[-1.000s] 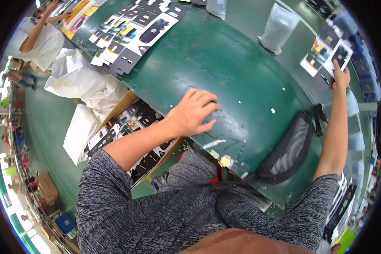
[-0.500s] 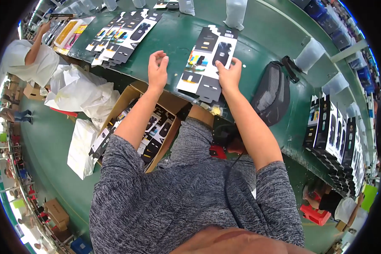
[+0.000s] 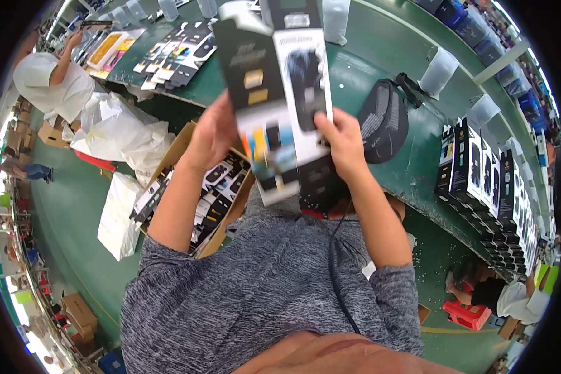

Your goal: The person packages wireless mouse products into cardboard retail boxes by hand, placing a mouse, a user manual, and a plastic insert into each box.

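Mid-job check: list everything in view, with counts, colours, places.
flat printed card carton: one, black and white, held
fanned card cartons: many, black and white, table's far left
long worktable: one, green, ahead
curved mesh bag: one, black, table's right
open cardboard box: one, brown, lower left, holding flat cartons
crumpled plastic sheeting: several, white, left
upright card boxes: rows, black and white, right
frosted plastic items: several, translucent, table's far side
plastic stool: one, red, lower right
co-workers: at least two, white tops, upper left, lower right
left grip: one, grey sleeve, at carton's left edge, fingers partly hidden
right grip: one, grey sleeve, clasping carton
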`<state>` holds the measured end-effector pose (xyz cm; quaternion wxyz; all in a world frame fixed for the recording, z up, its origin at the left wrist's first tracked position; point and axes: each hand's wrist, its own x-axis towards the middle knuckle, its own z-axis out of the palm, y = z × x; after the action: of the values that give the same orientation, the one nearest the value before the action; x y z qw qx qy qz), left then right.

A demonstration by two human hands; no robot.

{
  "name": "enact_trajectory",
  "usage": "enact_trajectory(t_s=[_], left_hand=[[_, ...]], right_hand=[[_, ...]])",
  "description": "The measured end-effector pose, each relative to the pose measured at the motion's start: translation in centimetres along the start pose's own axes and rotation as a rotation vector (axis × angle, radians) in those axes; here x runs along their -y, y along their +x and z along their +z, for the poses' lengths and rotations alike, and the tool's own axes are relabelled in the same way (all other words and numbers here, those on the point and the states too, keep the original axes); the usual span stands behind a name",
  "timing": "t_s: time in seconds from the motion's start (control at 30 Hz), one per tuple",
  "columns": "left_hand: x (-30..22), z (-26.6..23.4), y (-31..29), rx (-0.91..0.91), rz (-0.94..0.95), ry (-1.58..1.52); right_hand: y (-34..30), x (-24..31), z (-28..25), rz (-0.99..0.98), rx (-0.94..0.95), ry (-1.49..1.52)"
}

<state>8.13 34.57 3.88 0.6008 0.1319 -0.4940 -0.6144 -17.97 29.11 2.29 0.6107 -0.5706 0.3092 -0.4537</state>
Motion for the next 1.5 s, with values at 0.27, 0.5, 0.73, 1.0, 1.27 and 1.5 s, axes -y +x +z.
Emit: enact_trajectory(t_s=[0.27, 0.5, 0.73, 1.0, 1.27, 1.5], left_hand=[[7.8, 12.2, 1.9, 0.231, -0.319, -0.273], [12.0, 12.4, 0.7, 0.480, -0.616, 0.107], [14.5, 12.9, -0.6, 0.346, -0.443, 0.223], [14.4, 12.1, -1.2, -0.182, -0.190, 0.407], [14.4, 16.1, 1.9, 0.134, -0.263, -0.056], [14.3, 15.2, 3.7, 0.306, 0.090, 0.264]], right_hand=[[-12.6, -3.2, -3.7, 0.073, 0.023, 0.295], [-15.5, 5.9, -6.8, -0.665, -0.310, -0.859], [-16.5, 8.4, -6.5, -0.488, -0.343, -0.864], [-18.1, 4.4, -5.7, -0.514, -0.629, -0.627], [-18.9, 2.3, -7.5, -0.075, -0.143, -0.279], [-16.7, 5.6, -8.3, -0.723, -0.247, -0.833]])
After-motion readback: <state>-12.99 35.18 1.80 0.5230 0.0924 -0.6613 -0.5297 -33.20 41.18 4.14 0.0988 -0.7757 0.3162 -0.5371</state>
